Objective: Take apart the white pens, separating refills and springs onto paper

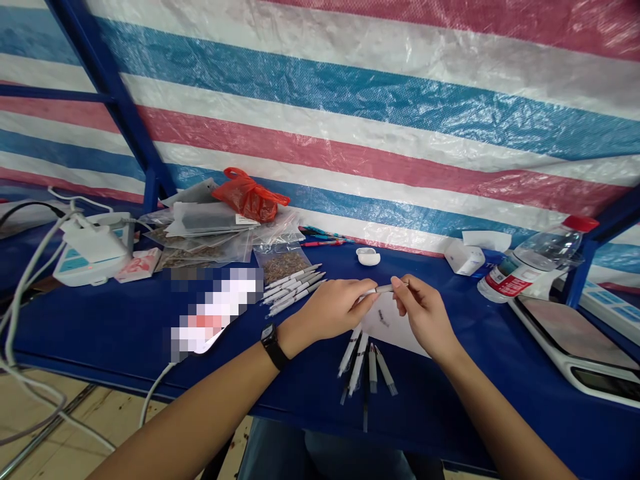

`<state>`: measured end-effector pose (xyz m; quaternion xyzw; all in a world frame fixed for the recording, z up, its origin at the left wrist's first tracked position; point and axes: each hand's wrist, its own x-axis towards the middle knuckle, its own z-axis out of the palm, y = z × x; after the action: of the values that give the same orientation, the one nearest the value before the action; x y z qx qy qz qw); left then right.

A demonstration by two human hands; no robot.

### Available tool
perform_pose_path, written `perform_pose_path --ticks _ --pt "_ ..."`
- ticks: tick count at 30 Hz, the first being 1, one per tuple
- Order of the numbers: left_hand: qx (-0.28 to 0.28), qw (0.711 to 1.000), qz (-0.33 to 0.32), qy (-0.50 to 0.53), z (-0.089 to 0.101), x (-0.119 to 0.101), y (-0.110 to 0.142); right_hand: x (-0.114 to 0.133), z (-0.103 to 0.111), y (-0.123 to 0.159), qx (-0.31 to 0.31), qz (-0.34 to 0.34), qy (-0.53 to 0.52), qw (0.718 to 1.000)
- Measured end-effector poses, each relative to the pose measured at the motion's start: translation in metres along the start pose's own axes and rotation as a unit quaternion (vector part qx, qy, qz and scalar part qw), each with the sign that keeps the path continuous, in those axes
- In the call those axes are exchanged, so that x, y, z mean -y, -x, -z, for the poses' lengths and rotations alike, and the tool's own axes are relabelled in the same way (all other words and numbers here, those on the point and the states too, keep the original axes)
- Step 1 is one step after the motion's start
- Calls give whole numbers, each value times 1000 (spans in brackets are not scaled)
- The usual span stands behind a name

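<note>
Between my two hands is a slim pen, pale grey and white, held roughly level above a white sheet of paper. My left hand, with a dark watch on the wrist, pinches its left end. My right hand grips its right end between thumb and fingers. A few small dark pieces, too small to name, lie on the paper. Below it are white pen barrels, grey-tipped pen parts and thin refills. Several white pens lie side by side left of my left hand.
Left: phone with cable, white power strip, clear bags of brown bits, red plastic bag. Behind: white earbud case, coloured pens. Right: small box, bottle, scale.
</note>
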<state>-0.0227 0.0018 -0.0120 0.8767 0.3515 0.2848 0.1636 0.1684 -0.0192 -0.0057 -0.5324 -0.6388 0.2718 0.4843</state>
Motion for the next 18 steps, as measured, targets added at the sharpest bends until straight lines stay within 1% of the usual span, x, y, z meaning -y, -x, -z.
perform_pose_path --ticks 6,11,18 --pt "-7 1000 2 0 -2 1 1 -5 -2 1 2 11 -19 1000" --pt "3 1000 1 -11 0 -1 0 -2 -2 1 -1 14 -21 1000" --pt "0 1000 2 -24 0 -2 1 0 -1 0 -3 7 -35 999"
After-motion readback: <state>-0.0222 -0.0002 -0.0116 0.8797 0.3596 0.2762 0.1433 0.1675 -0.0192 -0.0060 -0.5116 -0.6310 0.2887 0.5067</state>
